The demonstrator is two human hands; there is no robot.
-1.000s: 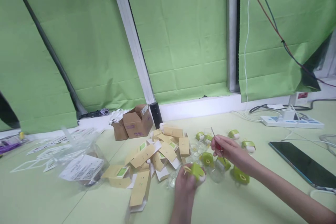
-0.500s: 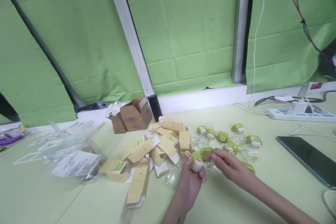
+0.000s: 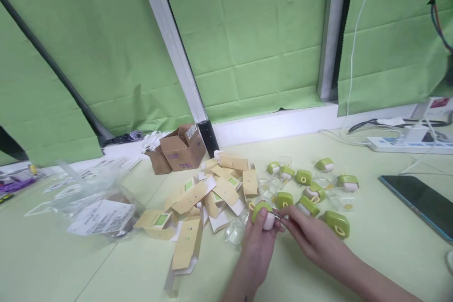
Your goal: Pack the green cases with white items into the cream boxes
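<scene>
My left hand [image 3: 256,245] is closed around a small green and white gadget [image 3: 264,212], held just above the table. My right hand [image 3: 306,236] is pinched on a thin metal tool [image 3: 279,217] whose tip touches the gadget's right side. Several more green gadgets [image 3: 334,222] lie on the table right behind my hands. A heap of flat tan cardboard sleeves [image 3: 208,198] is spread out to the left of my left hand.
A brown cardboard box [image 3: 180,151] stands at the back by the wall. A clear plastic bag [image 3: 97,207] with papers lies at the left. At the right are a dark tablet [image 3: 421,205] and a white power strip [image 3: 406,144] with cables.
My right hand came down from behind the gadgets to the gadget in my left hand. Both hands drew closer to me. The view swung slightly, shifting the scene.
</scene>
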